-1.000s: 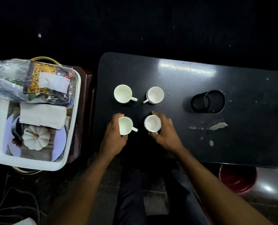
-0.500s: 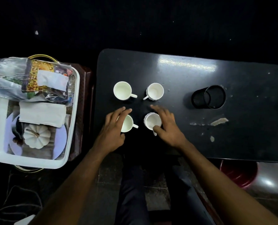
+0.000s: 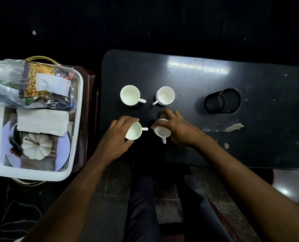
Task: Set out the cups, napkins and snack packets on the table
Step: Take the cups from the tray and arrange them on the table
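Several white cups stand in a square on the black table [image 3: 215,151]. The far left cup [image 3: 129,95] and far right cup [image 3: 165,95] stand free. My left hand [image 3: 115,140] grips the near left cup [image 3: 134,131], its handle pointing right. My right hand [image 3: 178,128] covers and grips the near right cup [image 3: 161,132], its handle pointing toward me. A folded white napkin [image 3: 42,122] and a snack packet [image 3: 45,81] in clear plastic lie in the white tray [image 3: 75,137] at the left.
A black mesh holder [image 3: 223,101] lies on its side at the table's right half. A white pumpkin ornament [image 3: 36,145] on a pale plate sits in the tray. A red bucket shows under the table's right edge. My legs are below the table's near edge.
Both hands had opened over the near cups half a second ago; now they have closed on them again. The near right cup's handle has turned toward me.
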